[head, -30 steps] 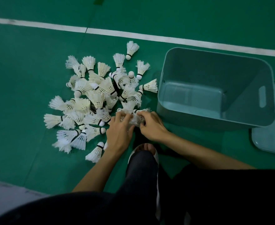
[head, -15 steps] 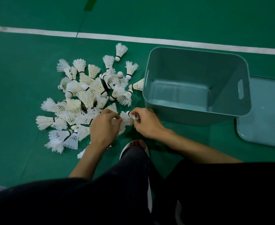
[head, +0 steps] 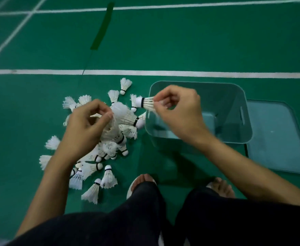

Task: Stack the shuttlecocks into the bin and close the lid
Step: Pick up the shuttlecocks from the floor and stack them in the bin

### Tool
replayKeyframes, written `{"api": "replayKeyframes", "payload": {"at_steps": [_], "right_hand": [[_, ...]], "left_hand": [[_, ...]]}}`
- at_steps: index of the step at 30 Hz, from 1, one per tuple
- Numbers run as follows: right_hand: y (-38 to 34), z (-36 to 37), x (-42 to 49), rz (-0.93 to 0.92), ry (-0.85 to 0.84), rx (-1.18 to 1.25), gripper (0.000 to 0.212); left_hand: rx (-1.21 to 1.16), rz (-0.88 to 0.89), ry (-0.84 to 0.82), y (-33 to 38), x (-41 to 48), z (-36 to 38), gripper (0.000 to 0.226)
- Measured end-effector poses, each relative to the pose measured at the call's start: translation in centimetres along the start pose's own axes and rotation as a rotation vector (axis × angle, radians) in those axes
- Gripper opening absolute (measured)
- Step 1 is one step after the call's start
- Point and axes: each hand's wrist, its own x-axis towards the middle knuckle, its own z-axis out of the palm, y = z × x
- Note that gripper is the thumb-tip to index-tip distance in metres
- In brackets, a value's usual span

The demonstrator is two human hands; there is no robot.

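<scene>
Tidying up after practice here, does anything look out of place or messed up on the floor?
Only the shuttlecocks stand out: a loose heap on the floor left of the bin, pointing every way. The bin looks empty, and its lid lies flat at its right. No damage shows.

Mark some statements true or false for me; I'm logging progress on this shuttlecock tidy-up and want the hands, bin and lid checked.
1. The right hand pinches a single shuttlecock by its feathers. True.
2. The lid sits on the bin. False: it lies on the floor to the right of the open bin.
3. The left hand holds nothing. False: it grips a shuttlecock bunch.
4. Loose shuttlecocks lie on the floor left of the bin. True.
</scene>
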Motion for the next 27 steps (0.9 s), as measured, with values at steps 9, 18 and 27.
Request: {"api": "replayKeyframes", "payload": {"at_steps": [9,18,27], "right_hand": [[12.7,-7.8,6.1,0.706,0.118,-0.229,0.021],[18.3,-2.9,8.9,0.822,-0.157,-0.296,0.011],[21.8,2.2,11.8,0.837,-0.320,-0.191,0.014]], "left_hand": [[0.000,0.077,-0.173,5.4,8.2,12.6,0.014],[-0.007,-0.375,-0.315,1.0,9.8,20.8,0.024],[0.095,-0.549,-0.628,-0.7,13.0,22.9,0.019]]}}
